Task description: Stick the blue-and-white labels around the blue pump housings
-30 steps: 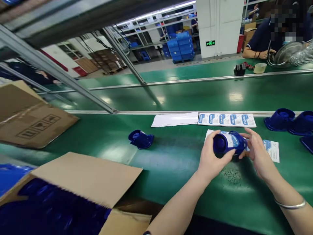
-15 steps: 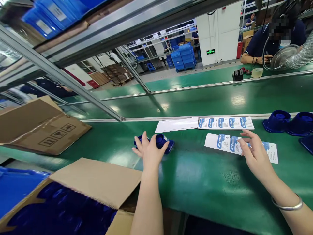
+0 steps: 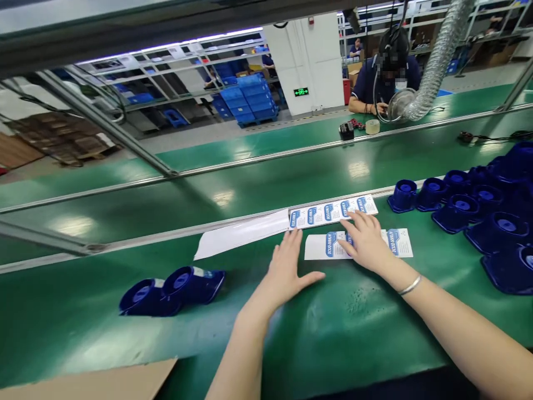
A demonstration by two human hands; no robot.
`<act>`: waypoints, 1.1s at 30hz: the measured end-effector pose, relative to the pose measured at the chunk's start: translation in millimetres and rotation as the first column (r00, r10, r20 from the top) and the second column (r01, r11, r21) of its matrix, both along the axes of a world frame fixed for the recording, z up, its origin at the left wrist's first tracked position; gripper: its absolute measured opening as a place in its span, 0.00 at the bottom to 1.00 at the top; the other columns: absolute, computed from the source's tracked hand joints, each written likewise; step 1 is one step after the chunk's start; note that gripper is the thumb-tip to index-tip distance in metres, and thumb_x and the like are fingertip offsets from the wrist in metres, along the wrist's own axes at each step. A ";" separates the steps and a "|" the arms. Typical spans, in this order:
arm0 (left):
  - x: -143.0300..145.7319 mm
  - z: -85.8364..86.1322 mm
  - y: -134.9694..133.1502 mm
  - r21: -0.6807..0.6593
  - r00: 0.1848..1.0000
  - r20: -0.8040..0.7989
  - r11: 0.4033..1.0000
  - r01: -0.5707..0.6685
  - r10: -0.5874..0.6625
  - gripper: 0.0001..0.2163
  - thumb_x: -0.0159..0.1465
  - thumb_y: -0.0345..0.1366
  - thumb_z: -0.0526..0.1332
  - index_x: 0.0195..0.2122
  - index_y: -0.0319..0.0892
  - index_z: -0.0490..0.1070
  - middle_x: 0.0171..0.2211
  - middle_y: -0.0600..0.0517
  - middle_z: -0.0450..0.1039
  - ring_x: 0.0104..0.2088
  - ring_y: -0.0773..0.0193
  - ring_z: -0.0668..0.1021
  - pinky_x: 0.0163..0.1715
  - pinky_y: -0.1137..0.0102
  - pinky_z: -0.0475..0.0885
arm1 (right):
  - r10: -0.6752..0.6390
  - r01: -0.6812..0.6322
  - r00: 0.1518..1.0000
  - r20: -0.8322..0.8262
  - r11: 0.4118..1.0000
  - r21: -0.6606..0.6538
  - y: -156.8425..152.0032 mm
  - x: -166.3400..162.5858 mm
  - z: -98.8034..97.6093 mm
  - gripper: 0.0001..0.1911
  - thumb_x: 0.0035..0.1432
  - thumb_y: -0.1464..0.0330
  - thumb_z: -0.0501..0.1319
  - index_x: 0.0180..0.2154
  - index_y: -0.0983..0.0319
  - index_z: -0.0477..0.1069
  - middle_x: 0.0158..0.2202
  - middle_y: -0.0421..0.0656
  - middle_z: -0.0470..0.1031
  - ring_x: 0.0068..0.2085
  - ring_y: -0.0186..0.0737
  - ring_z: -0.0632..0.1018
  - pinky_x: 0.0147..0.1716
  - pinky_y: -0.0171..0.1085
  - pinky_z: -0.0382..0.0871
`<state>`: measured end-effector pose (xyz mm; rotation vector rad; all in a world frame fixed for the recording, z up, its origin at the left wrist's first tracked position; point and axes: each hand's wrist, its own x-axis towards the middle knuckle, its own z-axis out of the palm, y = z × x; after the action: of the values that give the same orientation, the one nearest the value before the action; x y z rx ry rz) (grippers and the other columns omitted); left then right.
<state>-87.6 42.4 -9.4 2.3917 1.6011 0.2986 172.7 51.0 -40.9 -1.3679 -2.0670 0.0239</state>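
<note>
My left hand point(image 3: 287, 269) lies open and flat on the green belt, just left of a label sheet point(image 3: 322, 247), holding nothing. My right hand point(image 3: 366, 241) rests on that sheet with fingers spread, its fingertips near the blue stickers. A second label sheet point(image 3: 333, 211) lies just beyond, next to a blank white backing strip point(image 3: 241, 233). Two blue plastic parts point(image 3: 172, 289) lie on their sides to my left, one of them with a label on it.
Several blue plastic parts point(image 3: 462, 208) stand at the right. A cardboard flap point(image 3: 91, 383) shows at the lower left. Across the far belt a person point(image 3: 387, 78) sits by a silver duct hose point(image 3: 437, 61), a tape roll point(image 3: 372, 126) and a black device point(image 3: 346, 131).
My left hand set the labelled blue part down beside the other one and came back to the sheets, now open. My right hand settled onto the near sheet. The view swung right.
</note>
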 end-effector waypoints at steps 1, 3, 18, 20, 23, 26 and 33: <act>11.7 -6.4 0.5 -0.044 0.999 -0.014 0.998 0.049 -0.050 0.51 0.60 0.59 0.64 0.74 0.43 0.37 0.74 0.37 0.41 0.74 0.44 0.44 0.69 0.43 0.45 | 0.012 -0.012 1.000 0.012 1.000 0.003 4.1 -5.6 0.1 0.23 0.67 0.63 0.64 0.59 0.66 0.68 0.64 0.60 0.63 0.66 0.67 0.60 0.63 0.66 0.52; 25.1 -20.2 0.4 -0.058 0.995 -0.056 0.995 0.081 -0.084 0.50 0.61 0.58 0.63 0.74 0.42 0.36 0.74 0.37 0.40 0.74 0.44 0.43 0.69 0.42 0.46 | 0.040 -0.040 0.999 0.024 0.999 0.023 11.1 -14.7 -0.8 0.19 0.65 0.65 0.66 0.54 0.68 0.71 0.63 0.61 0.65 0.65 0.68 0.61 0.63 0.67 0.51; 27.3 -57.2 12.6 0.120 0.980 -0.196 0.991 0.062 -0.037 0.45 0.65 0.63 0.46 0.72 0.31 0.50 0.72 0.38 0.48 0.72 0.42 0.53 0.67 0.40 0.52 | -0.196 0.380 0.843 -0.500 0.876 0.298 31.2 74.0 59.1 0.29 0.69 0.65 0.60 0.67 0.58 0.54 0.56 0.54 0.68 0.57 0.52 0.72 0.58 0.52 0.68; 29.6 -56.0 13.8 0.104 0.979 -0.205 0.994 0.029 -0.007 0.47 0.64 0.65 0.44 0.71 0.28 0.50 0.72 0.39 0.47 0.72 0.42 0.52 0.68 0.41 0.51 | -0.395 0.474 0.849 -0.350 0.862 0.177 46.2 102.7 52.3 0.40 0.65 0.67 0.63 0.71 0.61 0.46 0.56 0.56 0.68 0.58 0.56 0.70 0.59 0.55 0.66; 35.0 -54.1 14.3 0.103 0.977 -0.203 0.994 -0.048 0.069 0.49 0.63 0.66 0.43 0.71 0.25 0.51 0.72 0.38 0.47 0.72 0.42 0.52 0.68 0.42 0.51 | -0.431 0.467 0.869 -0.245 0.877 0.114 60.9 123.9 35.6 0.46 0.60 0.72 0.66 0.72 0.64 0.44 0.55 0.57 0.69 0.57 0.59 0.71 0.58 0.55 0.67; 40.8 -52.5 13.5 0.122 0.975 -0.176 0.986 -0.113 0.134 0.49 0.63 0.66 0.41 0.70 0.24 0.52 0.72 0.36 0.49 0.72 0.40 0.53 0.68 0.41 0.50 | -0.430 0.458 0.876 -0.219 0.884 0.098 66.6 124.1 23.1 0.47 0.58 0.75 0.66 0.72 0.63 0.44 0.55 0.56 0.70 0.56 0.60 0.72 0.58 0.55 0.67; 42.9 -55.1 15.2 0.120 0.987 -0.065 0.983 -0.139 0.147 0.48 0.63 0.64 0.43 0.70 0.23 0.52 0.71 0.33 0.49 0.72 0.39 0.52 0.68 0.40 0.47 | -0.439 0.505 0.834 -0.335 0.852 0.140 55.7 118.1 37.4 0.51 0.59 0.72 0.67 0.73 0.62 0.37 0.53 0.55 0.69 0.55 0.58 0.72 0.58 0.55 0.68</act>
<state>-44.8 57.6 -64.5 2.4014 1.8410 0.3427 290.8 106.8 -3.5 -1.5918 -1.3954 -0.2040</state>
